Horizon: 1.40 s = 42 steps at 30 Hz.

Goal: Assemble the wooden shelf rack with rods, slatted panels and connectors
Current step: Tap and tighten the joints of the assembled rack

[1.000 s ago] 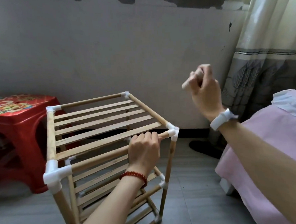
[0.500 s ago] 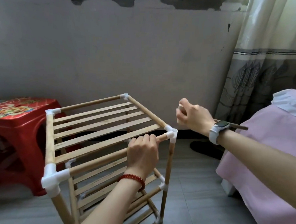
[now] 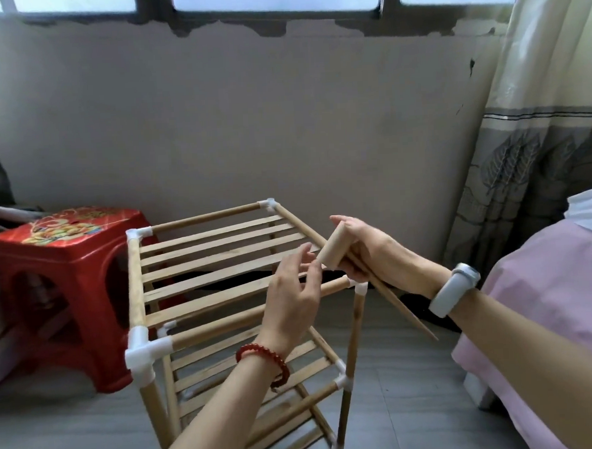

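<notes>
A: Above the near right corner of the shelf rack (image 3: 222,279), head view: right hand (image 3: 368,251) was wrapped round a small wooden mallet (image 3: 337,248), fingers curled just under the head, thin handle running down and right past the wrist. Left hand (image 3: 291,293) hovered loose over the front rod (image 3: 244,316), fingers apart and holding nothing, fingertips just beside the mallet head

B: How would the rack handle?

A: Light and stiff, I judged. Round wooden rods, thin slats, white plastic connectors (image 3: 145,352) at the corners. Slats looked the weakest part; better to grip a rod close to a connector, where a knock would not flex it. Smooth wood, a bit slippery

B: And room?

A: Rack stood upright on the grey floor, top slatted panel level, lower shelves visible beneath. Red stool (image 3: 67,270) sat just beside its left side, wall near behind, pink bedding (image 3: 548,297) near on the right. Open space lay above the top and toward the person. Far legs partly hidden; could not tell whether every joint was seated
</notes>
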Available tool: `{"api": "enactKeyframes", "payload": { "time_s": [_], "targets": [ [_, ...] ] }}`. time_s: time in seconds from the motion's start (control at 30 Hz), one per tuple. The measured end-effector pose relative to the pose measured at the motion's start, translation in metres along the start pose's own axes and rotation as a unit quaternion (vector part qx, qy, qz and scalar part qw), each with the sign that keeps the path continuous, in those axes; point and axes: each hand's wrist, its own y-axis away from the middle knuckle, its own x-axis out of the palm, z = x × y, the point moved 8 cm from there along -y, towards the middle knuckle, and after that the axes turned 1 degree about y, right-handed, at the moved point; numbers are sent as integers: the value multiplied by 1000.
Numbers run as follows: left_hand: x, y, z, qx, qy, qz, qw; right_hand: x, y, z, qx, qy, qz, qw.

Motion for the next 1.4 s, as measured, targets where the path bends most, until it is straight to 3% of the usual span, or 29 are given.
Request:
{"api": "enactKeyframes", "payload": {
  "time_s": [0.07,0.13,0.27,0.4,0.47,0.53,0.57,0.6,0.77,0.93,1.03,1.13,1.2,1.3,1.4],
  "targets": [
    [-18,6,-1,-12,90,18,996,32,11,-5,43,-69,89,993],
    [-29,16,-2,4,78,50,996,56,20,-1,39,-74,147,986],
    [-51,28,2,8,31,38,999,80,25,-4,44,-70,157,984],
    [-97,28,12,-23,30,-61,997,85,29,-14,-16,169,109,980],
    [-112,26,21,-55,24,-58,996,81,37,1,-159,338,-4,928],
    [-121,27,29,-77,17,-50,996,88,54,25,-313,476,-109,814],
    [-125,29,30,-80,11,-56,995,94,59,32,-348,506,-128,779],
    [-128,32,32,-81,3,-60,995,100,61,38,-361,516,-128,766],
    [-143,36,44,-71,-37,-50,996,113,38,38,-261,526,-43,808],
    [-158,41,52,-74,-77,-23,994,124,28,31,-200,430,21,880],
    [-158,45,56,-81,-119,-10,990,135,24,17,-181,415,64,889],
    [-159,49,60,-92,-102,25,990,143,20,8,-179,413,54,892],
    [-166,55,68,-98,-89,89,987,142,19,2,-188,409,42,892],
    [-176,75,89,-115,-99,219,964,125,21,-3,-172,298,25,939],
    [-180,68,91,-51,-117,197,972,108,17,-7,-158,243,-8,957]
  ]
}}
